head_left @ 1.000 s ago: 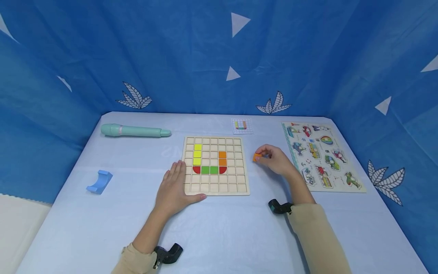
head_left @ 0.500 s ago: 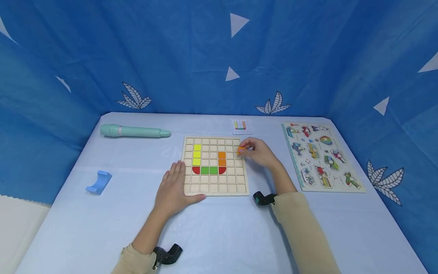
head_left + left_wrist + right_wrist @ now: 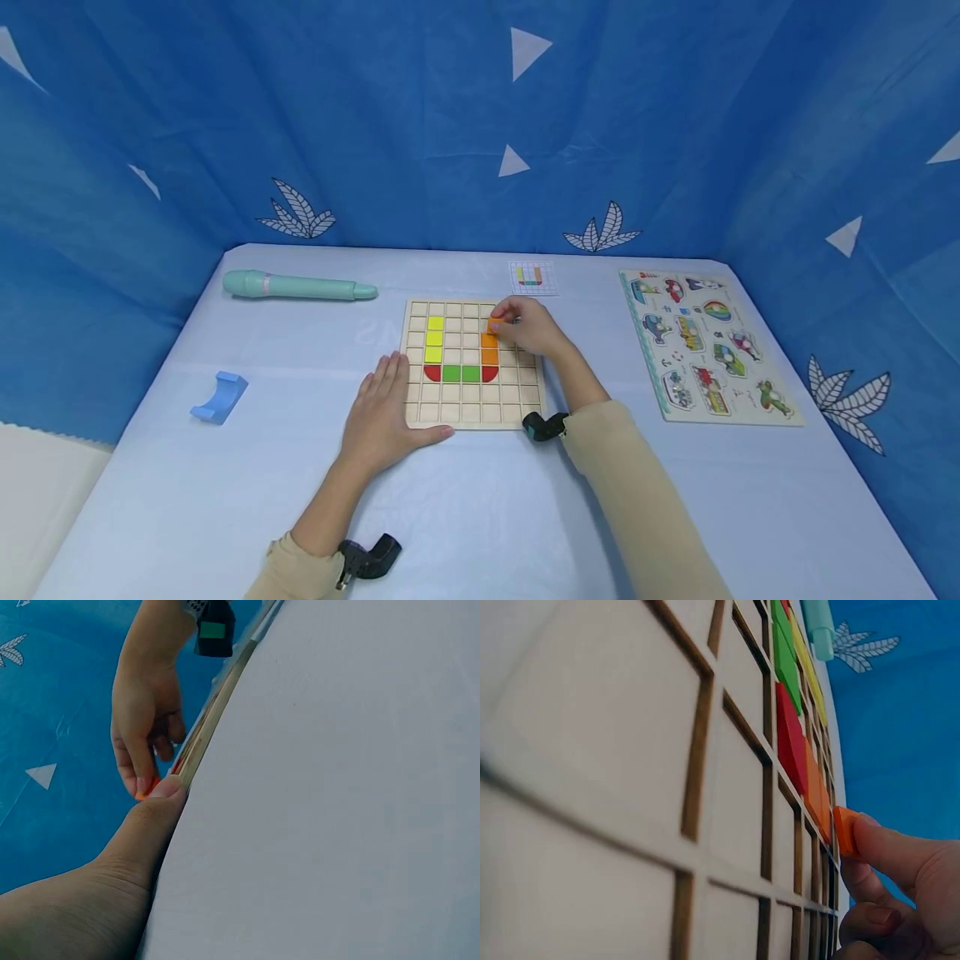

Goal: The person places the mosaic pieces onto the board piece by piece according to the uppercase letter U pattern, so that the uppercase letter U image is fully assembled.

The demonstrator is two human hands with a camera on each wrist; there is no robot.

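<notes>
A wooden grid board (image 3: pixel 472 412) lies mid-table, with yellow tiles (image 3: pixel 434 338) in a left column, green tiles (image 3: pixel 461 373) along the bottom between two red rounded tiles (image 3: pixel 490 374), and orange tiles (image 3: pixel 489 348) up the right. My right hand (image 3: pixel 534 327) pinches another orange tile (image 3: pixel 846 831) between thumb and fingers, right above the placed orange ones. Flat on the board's left edge rests my left hand (image 3: pixel 378 412), fingers straight and thumb (image 3: pixel 161 796) along the near edge.
Behind the board lies a small pattern card (image 3: pixel 533 277) with a similar coloured U shape. A picture puzzle board (image 3: pixel 708 346) is at the right, a mint-green microphone-shaped object (image 3: pixel 300 287) at back left, and a blue curved block (image 3: pixel 219 398) at left.
My right hand has carried the orange tile leftward from beside the board to the top of the orange column. The left hand has stayed in place.
</notes>
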